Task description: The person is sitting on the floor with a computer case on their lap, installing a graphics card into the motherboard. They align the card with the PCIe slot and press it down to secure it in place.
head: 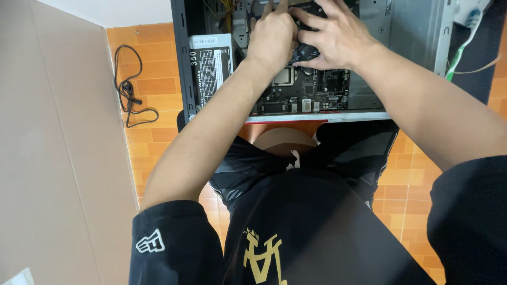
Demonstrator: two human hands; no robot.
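Your fingers (311, 24) on both hands are bunched together over a dark, rounded component (306, 51) inside the open computer case (417, 31) — the left hand (272, 37) is curled with its knuckles up, fingertips tucked down out of sight, and the right hand (338, 37) lies spread across the part, its fingers splayed and pressing on the top edge. Whether either hand truly clamps the component you cannot tell from this angle; both plainly touch it. Around your fingers, the case is the biggest thing: its grey metal walls frame them on every side, lying open on the orange tiled floor (153, 74). Far to the left of your fingers stands a large beige board (58, 148), well apart from the work. Just below your fingers sits the black motherboard (311, 89), with a square silver chip socket (282, 76) under your left wrist. Left of your fingers, inside the case, is the grey power supply (211, 68) with its white label. Further left — out on the tiles — lies a coiled black cable (129, 84), and to the right of your fingers a green-and-white cable (457, 60) trails past the case wall.
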